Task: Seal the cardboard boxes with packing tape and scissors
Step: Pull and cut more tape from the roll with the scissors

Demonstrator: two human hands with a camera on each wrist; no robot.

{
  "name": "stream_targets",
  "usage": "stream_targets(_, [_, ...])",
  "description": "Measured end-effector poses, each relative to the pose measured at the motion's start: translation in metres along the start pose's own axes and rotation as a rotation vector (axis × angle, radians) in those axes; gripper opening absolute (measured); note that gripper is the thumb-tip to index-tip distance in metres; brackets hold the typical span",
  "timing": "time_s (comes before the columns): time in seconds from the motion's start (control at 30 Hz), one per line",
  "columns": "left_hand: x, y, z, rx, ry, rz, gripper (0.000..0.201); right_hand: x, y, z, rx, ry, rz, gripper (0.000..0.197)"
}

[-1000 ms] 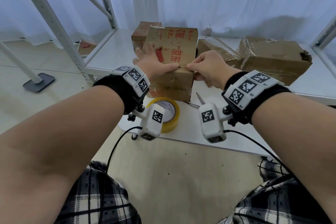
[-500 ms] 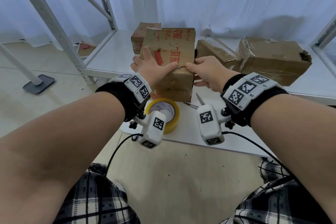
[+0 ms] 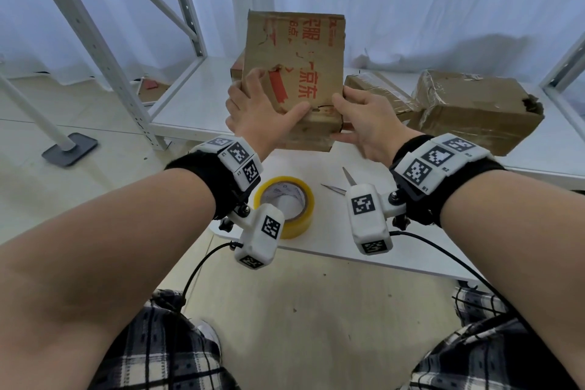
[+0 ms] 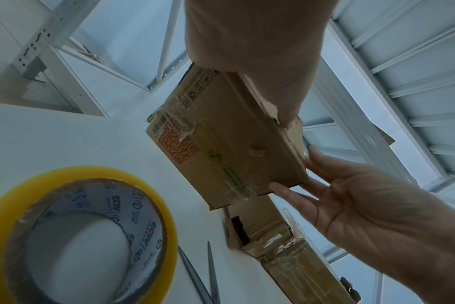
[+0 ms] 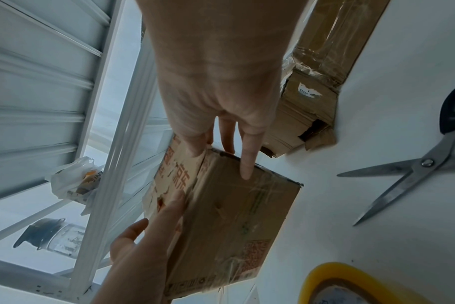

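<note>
I hold a worn cardboard box point(image 3: 304, 66) with red print, lifted off the white surface and tilted upright toward me. My left hand point(image 3: 259, 117) grips its left side, thumb across the printed face. My right hand point(image 3: 364, 117) pinches its lower right corner, thumb on the printed face and fingers point(image 5: 244, 164) straight along the underside. The underside point(image 4: 221, 144) carries old clear tape and an orange code. Below the hands, a yellow tape roll point(image 3: 285, 206) lies flat and the scissors point(image 5: 416, 168) lie with their blades apart.
A large taped box point(image 3: 474, 108) and a long flat box point(image 3: 376, 92) lie on the right of the shelf point(image 3: 196, 104). Another small box point(image 3: 235, 68) is partly hidden behind the held one. Metal rack uprights point(image 3: 91, 41) stand at left.
The box has come up off the surface and tilted upright. My right hand has moved from the box's front edge to its lower right corner; my left hand rose with the box.
</note>
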State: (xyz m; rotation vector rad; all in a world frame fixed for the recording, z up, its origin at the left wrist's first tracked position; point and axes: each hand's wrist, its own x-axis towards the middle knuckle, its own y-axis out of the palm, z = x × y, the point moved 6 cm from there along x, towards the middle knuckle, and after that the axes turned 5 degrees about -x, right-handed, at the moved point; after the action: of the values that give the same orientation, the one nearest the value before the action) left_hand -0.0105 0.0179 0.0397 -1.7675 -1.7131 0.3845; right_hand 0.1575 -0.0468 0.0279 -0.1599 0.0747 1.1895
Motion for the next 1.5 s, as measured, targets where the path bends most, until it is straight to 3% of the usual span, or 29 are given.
stream_targets(0.23, [-0.002,0.005,-0.002,0.055,0.033,-0.011,0.084,0.001,-0.006,-0.006,0.024,0.019,-0.095,0.014])
stream_targets(0.37, [-0.004,0.014,0.002,0.107,-0.004,0.023,0.074,0.006,-0.006,-0.011,-0.202,-0.024,-0.073,0.034])
stream_targets(0.47, [-0.001,0.018,0.006,0.141,-0.005,0.040,0.064,0.008,-0.002,-0.011,-0.368,-0.118,0.050,0.055])
stream_targets(0.63, [0.004,0.018,0.016,0.167,-0.016,0.059,0.060,0.005,0.001,-0.006,-0.493,-0.182,0.150,0.015])
stream_targets(0.87, [0.001,0.017,0.018,0.163,-0.024,0.049,0.062,0.006,0.002,0.000,-0.717,-0.298,0.118,0.013])
stream_targets(1.27, [-0.003,0.017,0.015,0.178,-0.007,0.081,0.058,0.007,0.003,0.001,-0.727,-0.242,0.113,0.015])
stream_targets(1.4, [-0.004,0.019,0.009,0.178,0.044,0.177,0.056,0.006,0.001,0.001,-0.723,-0.229,0.115,0.020])
stream_targets(1.5, [-0.001,0.020,-0.003,0.252,0.172,0.231,0.041,0.005,0.002,0.001,-0.743,-0.219,0.102,0.020])
